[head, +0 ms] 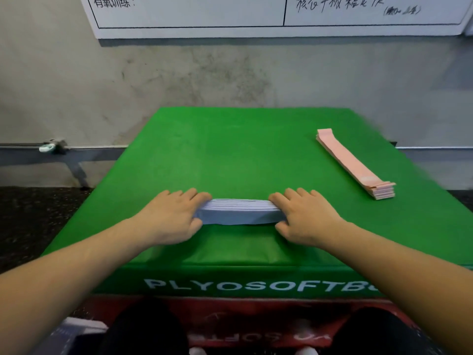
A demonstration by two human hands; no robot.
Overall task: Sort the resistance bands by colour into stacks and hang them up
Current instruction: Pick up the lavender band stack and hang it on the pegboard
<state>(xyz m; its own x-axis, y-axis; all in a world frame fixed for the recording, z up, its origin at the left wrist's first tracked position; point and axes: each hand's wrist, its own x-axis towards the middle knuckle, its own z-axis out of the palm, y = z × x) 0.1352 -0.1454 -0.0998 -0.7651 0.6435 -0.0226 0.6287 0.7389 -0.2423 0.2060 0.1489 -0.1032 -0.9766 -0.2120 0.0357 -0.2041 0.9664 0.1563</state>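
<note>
A stained grey wall (179, 80) rises beyond both hands, and high on it hangs a whiteboard (256, 16) ruled into boxes with handwritten characters. Under the hands lies the green plyo box (230, 149), a broad soft block serving as the desk, its near face printed with white letters reading PLYOSOFTB before the right forearm cuts them off. Below that, nearer the person than the hands, sits a red box (256, 319) with similar lettering seen upside down, flanked by the person's dark-clad knees. Off to the left of the left hand, along the foot of the wall, runs a grey metal rail (30, 152) with a small clamp on it, above dark speckled flooring (38, 213). Ahead and to the right of the right hand, well apart from it, the pink band stack (355, 163) lies flat on the green top, set at a slant with its near end toward the right edge, layers showing at that end. Between the two hands lies the lilac band stack (239, 212), a neat pile of pale blue-purple bands running crosswise, resting on the green top near its front edge. The left hand (174, 216) grips the stack's left end, fingers curled over the top and thumb tucked against the near side. The right hand (304, 216) grips the right end in mirror fashion, fingers over the top, thumb low against the near side.
</note>
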